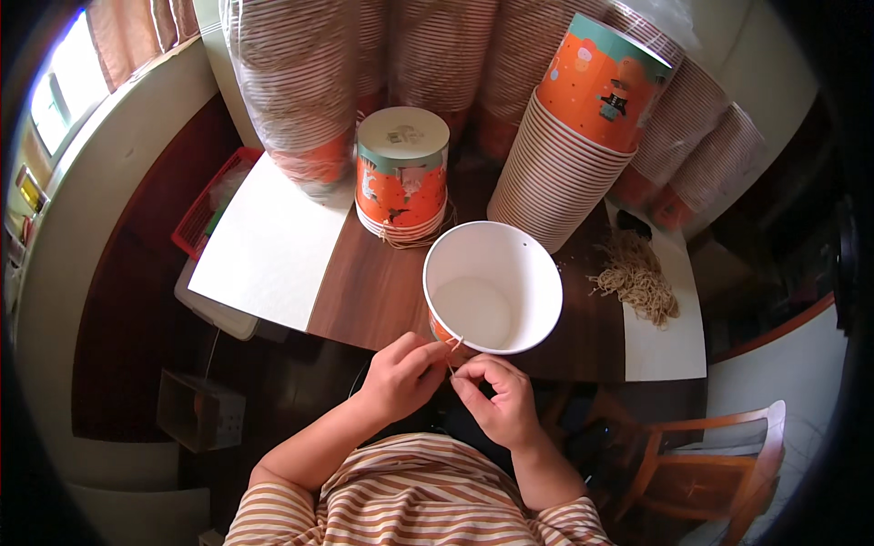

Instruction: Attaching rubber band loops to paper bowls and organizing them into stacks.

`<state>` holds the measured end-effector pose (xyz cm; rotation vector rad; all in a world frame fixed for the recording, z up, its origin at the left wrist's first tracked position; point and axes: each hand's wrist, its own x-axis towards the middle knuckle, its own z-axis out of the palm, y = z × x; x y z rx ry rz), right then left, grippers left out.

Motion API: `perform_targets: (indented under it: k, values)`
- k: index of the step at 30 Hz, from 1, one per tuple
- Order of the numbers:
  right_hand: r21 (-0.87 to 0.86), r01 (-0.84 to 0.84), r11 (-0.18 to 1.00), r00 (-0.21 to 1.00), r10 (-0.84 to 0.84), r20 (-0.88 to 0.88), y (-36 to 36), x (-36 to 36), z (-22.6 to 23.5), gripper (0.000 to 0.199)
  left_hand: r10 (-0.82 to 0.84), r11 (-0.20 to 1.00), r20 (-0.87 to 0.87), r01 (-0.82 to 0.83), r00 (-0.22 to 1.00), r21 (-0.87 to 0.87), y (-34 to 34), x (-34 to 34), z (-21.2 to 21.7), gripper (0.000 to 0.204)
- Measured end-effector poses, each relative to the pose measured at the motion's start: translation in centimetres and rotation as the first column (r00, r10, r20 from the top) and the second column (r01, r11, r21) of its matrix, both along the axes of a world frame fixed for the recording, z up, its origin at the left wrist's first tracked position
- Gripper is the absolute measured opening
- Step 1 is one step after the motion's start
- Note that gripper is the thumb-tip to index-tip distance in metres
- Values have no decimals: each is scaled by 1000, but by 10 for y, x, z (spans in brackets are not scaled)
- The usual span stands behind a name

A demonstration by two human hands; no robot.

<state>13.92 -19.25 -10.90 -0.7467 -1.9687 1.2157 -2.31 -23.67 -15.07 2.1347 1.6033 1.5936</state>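
Note:
A white-lined paper bucket [535, 273] with an orange printed outside stands at the table's near edge, its open mouth facing up. A small hole shows in its far wall. Thin tan string [457, 344] comes through the near wall, just below the rim. My left hand [401, 375] pinches the string close to the bucket's near left side. Beside it, my right hand [500, 397] is closed with thumb and forefinger pressed on the string too. The fingers partly hide the string, so I cannot tell whether it is knotted.
Behind the bucket, upside-down buckets [401, 187] have string round their rims. A tall leaning bucket stack [560, 168] stands to the right, near a pile of tan strings [640, 284]. Plastic-wrapped stacks [291, 82] line the back. A red basket [196, 218] is left, a wooden chair [701, 469] right.

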Motion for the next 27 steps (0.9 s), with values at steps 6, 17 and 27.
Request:
perform_targets:
  k: [6,17,27]
  values:
    - [630,190,753,965,-263,23,6,-10,-16,15,78,991,555,-5,828,-131,-1,12,-14,17]
    - [674,315,668,922,-384,-50,10,-27,-34,16,181,983,632,-147,753,-106,-8,29,-10,11]
    - [567,312,762,941,-329,-77,8,-30,-34,15,203,975,601,-102,773,-198,-9,27,-11,6]
